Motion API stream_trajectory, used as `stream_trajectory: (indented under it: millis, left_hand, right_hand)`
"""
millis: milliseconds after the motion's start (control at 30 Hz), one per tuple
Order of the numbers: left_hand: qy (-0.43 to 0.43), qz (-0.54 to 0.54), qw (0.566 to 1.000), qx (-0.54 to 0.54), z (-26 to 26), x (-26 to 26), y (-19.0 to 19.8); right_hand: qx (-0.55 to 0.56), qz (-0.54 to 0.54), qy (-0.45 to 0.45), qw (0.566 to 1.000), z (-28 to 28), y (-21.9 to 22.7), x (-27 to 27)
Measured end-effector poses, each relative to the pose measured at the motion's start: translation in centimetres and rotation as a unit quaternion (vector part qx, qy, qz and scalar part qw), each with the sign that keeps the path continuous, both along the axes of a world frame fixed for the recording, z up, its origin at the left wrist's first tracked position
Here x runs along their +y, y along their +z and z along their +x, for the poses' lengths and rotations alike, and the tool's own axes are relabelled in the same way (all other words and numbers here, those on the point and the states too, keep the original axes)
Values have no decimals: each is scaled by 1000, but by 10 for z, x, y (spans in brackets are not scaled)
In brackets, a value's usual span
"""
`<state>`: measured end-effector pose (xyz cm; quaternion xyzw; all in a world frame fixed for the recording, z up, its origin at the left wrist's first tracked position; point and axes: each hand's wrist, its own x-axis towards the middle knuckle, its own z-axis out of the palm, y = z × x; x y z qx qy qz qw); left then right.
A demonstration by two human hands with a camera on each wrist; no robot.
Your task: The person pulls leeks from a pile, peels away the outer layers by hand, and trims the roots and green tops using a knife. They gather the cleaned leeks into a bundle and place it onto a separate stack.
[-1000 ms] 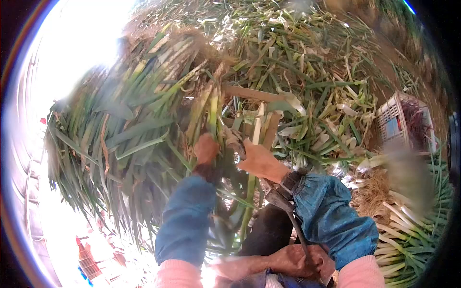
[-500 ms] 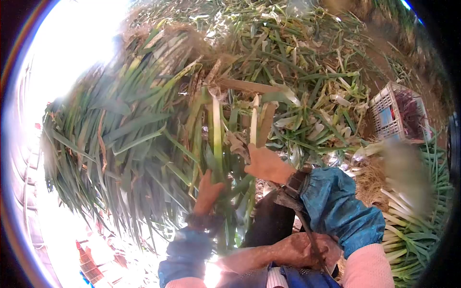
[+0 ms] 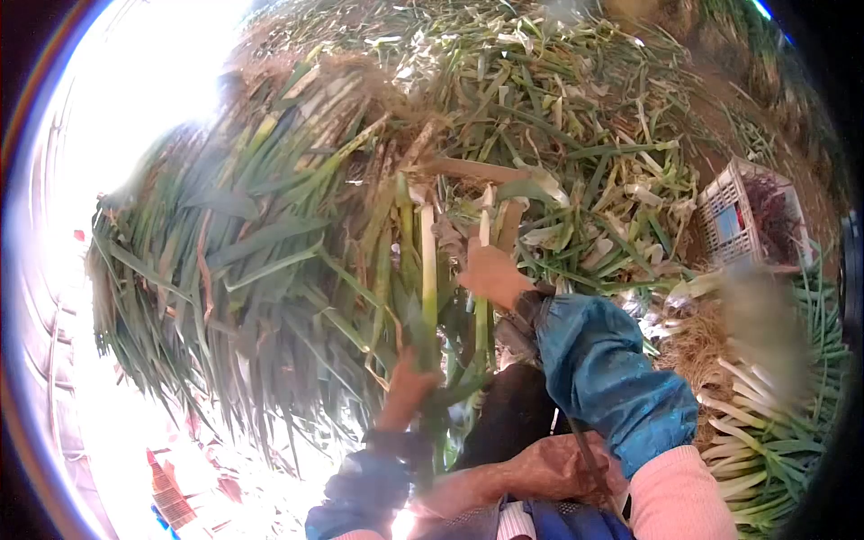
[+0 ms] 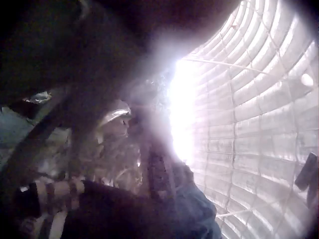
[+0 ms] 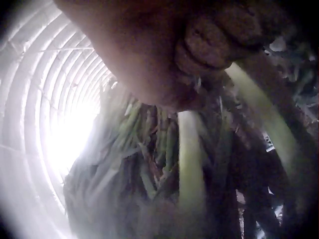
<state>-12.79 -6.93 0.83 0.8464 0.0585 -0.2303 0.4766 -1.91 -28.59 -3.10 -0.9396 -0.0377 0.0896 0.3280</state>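
Note:
In the head view my left hand [image 3: 409, 387] grips the green leaves of a leek [image 3: 428, 261]. The leek's white stem stands upright above that hand. Higher and to the right, my right hand [image 3: 493, 270] has its fingers curled at a second leek [image 3: 484, 229], whose stem passes behind it. A dull brown piece [image 3: 450, 238] shows at the right fingertips; cannot tell what it is. In the right wrist view the curled fingers [image 5: 207, 45] overlap a pale stem [image 5: 264, 109]. Another pale stem [image 5: 189, 149] hangs beside it. The left wrist view is too dark to show the hand.
A large heap of leeks [image 3: 207, 252] lies to the left. Wooden pieces [image 3: 477, 169] stand just beyond the hands. Loose trimmed leaves [image 3: 585, 135] cover the ground behind. At right are a white crate [image 3: 751, 216] and a pile of leeks [image 3: 765, 450] with pale stems.
My left hand has drawn down from the heap toward my body, then slightly right, bringing the leek upright with its white stem exposed. The right hand has stayed near the second leek.

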Motion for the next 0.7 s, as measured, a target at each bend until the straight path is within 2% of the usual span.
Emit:
stream_trajectory:
  millis: [67,133,200,233,267,300,367,400,433,467,500,533,567,633,700]
  left_hand:
    - [-35,69,994,-74,-1,12,-47]
    - [-47,18,998,-40,2,9,-81]
    - [-112,68,991,-34,0,-7,-86]
    - [-171,142,974,-50,4,-22,-75]
    - [-227,215,948,-66,14,-32,-60]
    - [-292,156,941,-76,32,-30,-39]
    - [-264,92,952,-128,79,-20,-28]
    - [-173,140,949,-224,120,-10,-38]
    - [-73,186,930,-307,162,0,-47]
    - [-68,206,905,-367,186,8,-49]
    - [-65,224,875,-424,202,16,-51]
    - [-104,309,843,-428,223,34,-73]
    - [-142,390,804,-425,245,56,-107]
    - [-141,460,774,-412,253,62,-120]
    - [-70,442,803,-394,242,48,-107]
  right_hand:
    - [0,-15,32,999,-14,17,1]
    - [25,50,26,998,-30,30,8]
    - [66,43,-33,996,-30,15,-9]
    - [84,40,-63,994,-26,9,-22]
    - [67,-108,-8,992,-14,8,-34]
    - [65,-76,-49,994,-14,10,-38]
    - [62,-14,-130,989,-17,18,-44]
    - [71,34,-143,987,-19,19,-36]
    - [63,49,-91,993,-23,23,-32]
    - [55,63,-40,996,-28,32,-29]
    - [76,70,-34,994,-27,36,-24]
    - [98,78,-29,992,-26,40,-19]
    - [75,91,-24,993,-27,38,-14]
    - [26,115,-14,993,-30,34,-6]
    - [66,131,-9,989,-29,34,0]
